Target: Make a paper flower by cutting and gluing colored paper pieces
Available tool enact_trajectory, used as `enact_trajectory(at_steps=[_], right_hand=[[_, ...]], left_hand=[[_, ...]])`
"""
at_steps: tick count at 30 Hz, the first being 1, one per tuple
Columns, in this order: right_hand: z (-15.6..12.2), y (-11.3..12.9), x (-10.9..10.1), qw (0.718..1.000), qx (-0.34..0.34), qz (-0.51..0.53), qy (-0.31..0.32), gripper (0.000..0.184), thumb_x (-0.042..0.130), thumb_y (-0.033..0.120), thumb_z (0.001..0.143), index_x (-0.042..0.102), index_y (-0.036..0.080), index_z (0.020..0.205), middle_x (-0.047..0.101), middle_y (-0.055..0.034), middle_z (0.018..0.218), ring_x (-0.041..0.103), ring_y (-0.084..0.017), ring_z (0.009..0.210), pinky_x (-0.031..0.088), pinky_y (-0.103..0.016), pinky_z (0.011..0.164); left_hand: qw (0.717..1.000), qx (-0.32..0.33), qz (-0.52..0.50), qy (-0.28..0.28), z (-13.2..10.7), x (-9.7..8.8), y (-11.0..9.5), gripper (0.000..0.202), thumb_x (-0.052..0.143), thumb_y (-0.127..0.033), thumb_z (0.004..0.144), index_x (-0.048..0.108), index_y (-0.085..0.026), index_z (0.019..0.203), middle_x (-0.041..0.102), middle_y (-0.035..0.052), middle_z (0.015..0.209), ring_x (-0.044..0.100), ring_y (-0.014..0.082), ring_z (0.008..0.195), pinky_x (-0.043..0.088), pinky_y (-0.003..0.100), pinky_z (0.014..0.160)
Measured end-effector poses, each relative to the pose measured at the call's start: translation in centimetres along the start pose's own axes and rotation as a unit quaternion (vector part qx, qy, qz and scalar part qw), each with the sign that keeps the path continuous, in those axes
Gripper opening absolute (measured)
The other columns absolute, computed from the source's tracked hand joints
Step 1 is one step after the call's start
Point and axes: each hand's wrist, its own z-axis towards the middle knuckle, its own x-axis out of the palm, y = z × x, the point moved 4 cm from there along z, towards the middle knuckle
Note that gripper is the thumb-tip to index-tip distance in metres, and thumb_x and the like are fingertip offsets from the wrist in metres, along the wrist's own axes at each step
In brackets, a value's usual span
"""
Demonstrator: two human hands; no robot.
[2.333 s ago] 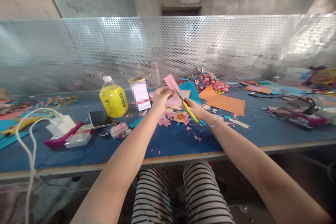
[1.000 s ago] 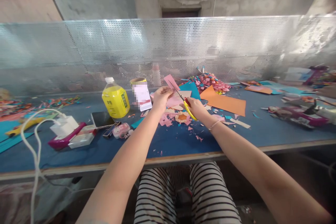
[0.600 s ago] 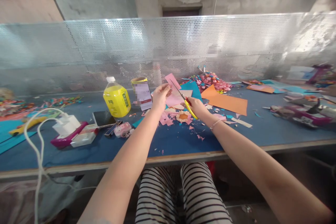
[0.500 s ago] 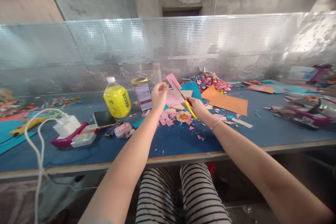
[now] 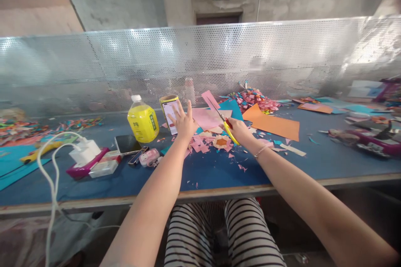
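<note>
My left hand (image 5: 184, 123) is spread in front of an upright phone (image 5: 171, 116), its fingertips overlapping the lit screen; whether they touch the glass I cannot tell. The phone leans on a yellow-rimmed round container (image 5: 165, 99). In my right hand (image 5: 238, 130) is a pair of yellow-handled scissors (image 5: 231, 133), blades pointing up and away. A narrow pink paper strip (image 5: 209, 99) sits at the blades. Below lie a larger pink sheet (image 5: 203, 117), a blue sheet (image 5: 232, 107), an orange sheet (image 5: 277, 124) and many pink scraps (image 5: 199, 145).
A yellow-labelled bottle (image 5: 142, 121) stands left of the phone. Further left are a dark phone (image 5: 127, 144), a power strip (image 5: 84, 167) with white chargers and cables. A heap of coloured paper pieces (image 5: 255, 100) lies against the perforated metal screen (image 5: 131, 58). Another purple power strip (image 5: 372, 144) is at right.
My left hand has opened and moved left and down to the phone, whose screen now shows a brighter display. My right hand keeps hold of the scissors. The view has shifted slightly.
</note>
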Motion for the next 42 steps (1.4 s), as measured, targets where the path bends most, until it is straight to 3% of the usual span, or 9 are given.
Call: enact_trajectory(at_steps=[3, 6, 8, 11, 15, 20, 23, 27, 42], right_hand=[[-0.1, 0.0, -0.1, 1.0, -0.003, -0.003, -0.006, 0.03, 0.042, 0.044, 0.082, 0.053, 0.017, 0.075, 0.061, -0.0083, 0.072, 0.052, -0.016, 0.062, 0.029, -0.024, 0.056], [-0.1, 0.1, -0.3, 1.0, -0.008, 0.003, -0.02, 0.033, 0.041, 0.048, 0.081, 0.05, 0.018, 0.072, 0.059, -0.0073, 0.069, 0.05, -0.015, 0.059, 0.029, -0.024, 0.055], [-0.1, 0.1, -0.3, 0.999, -0.011, 0.008, -0.03, 0.035, 0.041, 0.05, 0.079, 0.05, 0.018, 0.071, 0.058, -0.0067, 0.067, 0.048, -0.015, 0.058, 0.029, -0.024, 0.055], [-0.1, -0.1, -0.3, 0.999, -0.015, 0.011, -0.035, 0.033, 0.041, 0.048, 0.079, 0.05, 0.018, 0.072, 0.058, -0.0062, 0.067, 0.047, -0.015, 0.058, 0.029, -0.024, 0.055], [0.0, -0.4, -0.3, 0.999, -0.007, 0.012, -0.039, 0.029, 0.041, 0.044, 0.08, 0.051, 0.017, 0.074, 0.058, -0.0066, 0.069, 0.048, -0.015, 0.06, 0.031, -0.024, 0.056], [-0.1, -0.2, -0.3, 0.999, -0.003, 0.037, -0.032, 0.035, 0.04, 0.051, 0.079, 0.05, 0.018, 0.07, 0.056, -0.0052, 0.065, 0.047, -0.014, 0.057, 0.031, -0.023, 0.054], [-0.2, 0.0, -0.4, 0.998, 0.003, 0.053, -0.018, 0.036, 0.039, 0.051, 0.08, 0.048, 0.018, 0.068, 0.056, -0.0045, 0.064, 0.046, -0.013, 0.056, 0.03, -0.023, 0.053], [-0.2, 0.2, -0.2, 0.998, -0.004, 0.059, 0.01, 0.037, 0.038, 0.051, 0.081, 0.049, 0.018, 0.068, 0.056, -0.0045, 0.064, 0.047, -0.013, 0.056, 0.03, -0.022, 0.053], [-0.2, 0.7, 0.3, 0.998, -0.014, 0.045, 0.046, 0.042, 0.035, 0.051, 0.083, 0.057, 0.016, 0.075, 0.064, -0.0095, 0.072, 0.058, -0.017, 0.068, 0.033, -0.021, 0.056]], left_hand=[[0.994, 0.014, -0.105, -0.022, 0.3, -0.8, -0.9, 0.061, 0.056, -0.018, 0.068, 0.041, -0.025, 0.126, 0.031, 0.0119, 0.138, 0.023, 0.0334, 0.128, 0.019, 0.053, 0.1], [0.969, 0.031, -0.244, -0.004, 0.4, -0.5, -1.9, 0.025, 0.05, -0.023, 0.072, 0.061, -0.021, 0.094, 0.062, 0.0086, 0.092, 0.055, 0.0228, 0.093, 0.037, 0.036, 0.087], [0.956, 0.054, -0.283, 0.05, 0.1, 0.5, -2.7, 0.015, 0.049, -0.024, 0.072, 0.061, -0.02, 0.064, 0.057, 0.0028, 0.059, 0.055, 0.0176, 0.066, 0.041, 0.03, 0.074], [0.94, 0.109, -0.274, 0.169, -0.9, 2.7, -3.8, 0.019, 0.057, -0.022, 0.063, 0.051, -0.021, 0.044, 0.047, -0.0008, 0.043, 0.05, 0.0156, 0.052, 0.041, 0.026, 0.064], [0.929, 0.106, -0.272, 0.227, -1.5, 4.4, -3.6, 0.011, 0.067, -0.016, 0.05, 0.06, -0.023, 0.053, 0.057, -0.0002, 0.051, 0.057, 0.0181, 0.059, 0.042, 0.027, 0.064], [0.931, -0.005, -0.33, 0.154, 0.2, 3.2, -2.6, 0.006, 0.065, -0.019, 0.057, 0.06, -0.02, 0.054, 0.058, 0.0009, 0.052, 0.054, 0.0147, 0.053, 0.044, 0.029, 0.062], [0.862, -0.118, -0.485, 0.088, 0.7, 2.3, -2.3, 0.009, 0.057, -0.024, 0.067, 0.062, -0.018, 0.073, 0.063, 0.0022, 0.067, 0.056, 0.0114, 0.057, 0.045, 0.025, 0.06], [0.768, -0.166, -0.61, 0.096, 0.4, 2.5, -2.9, 0.02, 0.059, -0.033, 0.068, 0.06, -0.018, 0.082, 0.063, 0.0036, 0.08, 0.057, 0.0094, 0.066, 0.046, 0.023, 0.063], [0.814, -0.123, -0.566, 0.05, 0.4, 2.2, -3.2, 0.019, 0.06, -0.034, 0.066, 0.054, -0.016, 0.066, 0.053, -0.0016, 0.059, 0.051, 0.0079, 0.057, 0.042, 0.021, 0.056]])
